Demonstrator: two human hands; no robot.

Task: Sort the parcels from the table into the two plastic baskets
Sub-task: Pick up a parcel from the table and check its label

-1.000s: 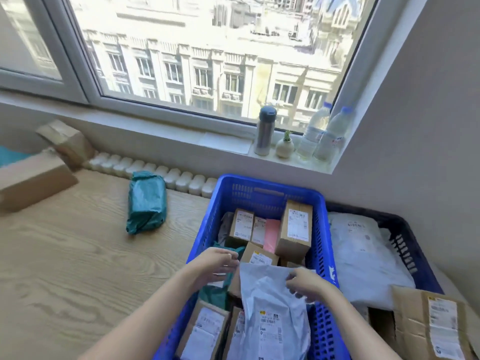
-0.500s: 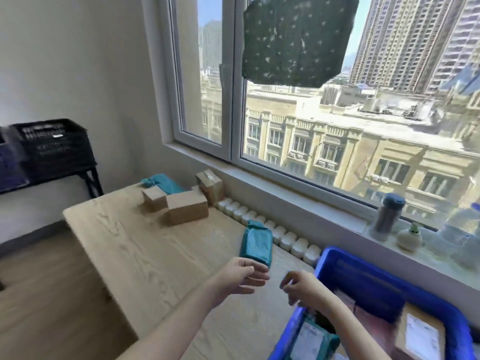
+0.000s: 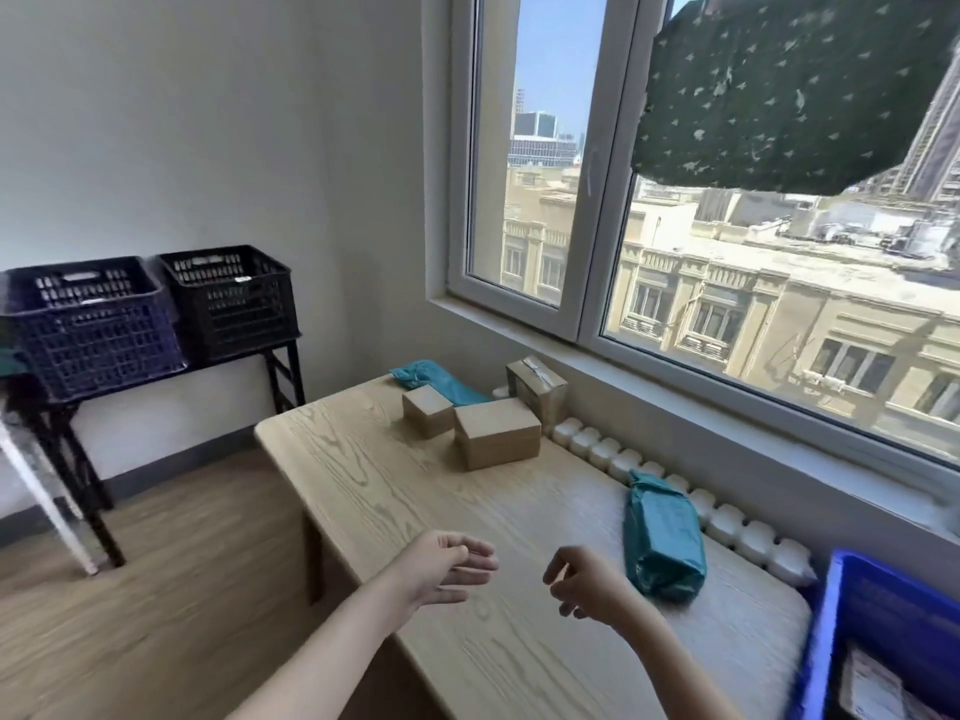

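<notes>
The view has swung left since half a second ago, so more of the counter (image 3: 395, 491) and floor shows, and the blue basket (image 3: 883, 605) has slid to the lower right corner. Two dark baskets (image 3: 150, 314) on a stand now sit fully in view. On the counter's far end stand three cardboard boxes (image 3: 496, 431) and a teal bag (image 3: 431, 379). A teal parcel (image 3: 662, 537) lies near the window side, its long axis running away from the person. The left hand (image 3: 441, 566) and right hand (image 3: 582, 579) hover apart, fingers loosely curled, holding nothing.
</notes>
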